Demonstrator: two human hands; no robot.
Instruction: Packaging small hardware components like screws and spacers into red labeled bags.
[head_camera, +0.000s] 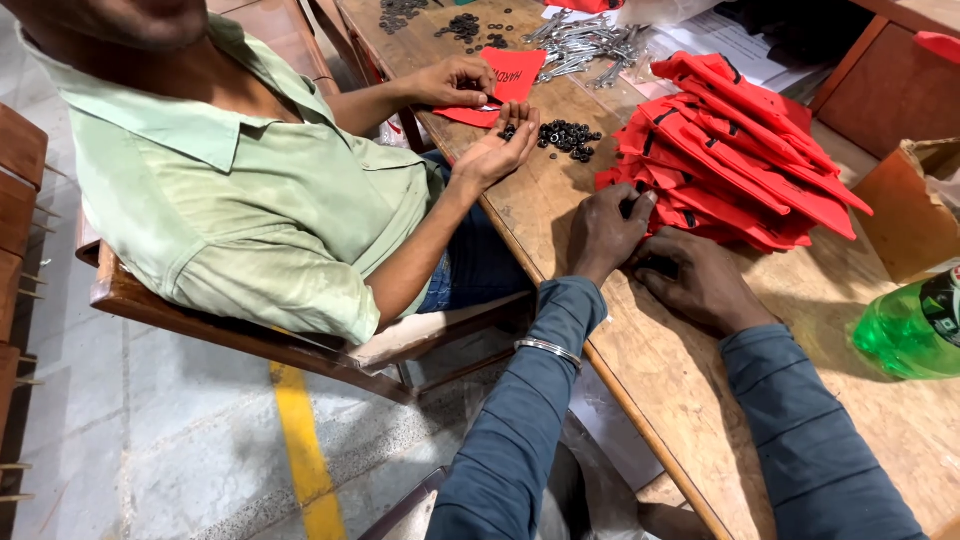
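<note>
My left hand (610, 230), with a metal bangle on its wrist, pinches the near-left corner of a stack of red fabric pieces (735, 150) on the wooden table (690, 400). My right hand (700, 285) lies on the table just below that stack. Its fingertips reach into the shadow under the lowest piece and are hidden. A small heap of black rings (568, 137) sits to the left of the stack.
A co-worker in a pale green shirt (230, 190) sits on a wooden chair at the table's left edge, holding a red piece (508, 85) and some black rings in a hand (495, 155). Metal parts (585, 45) lie farther back. A green bottle (915, 325) and a cardboard box (915, 205) are at the right.
</note>
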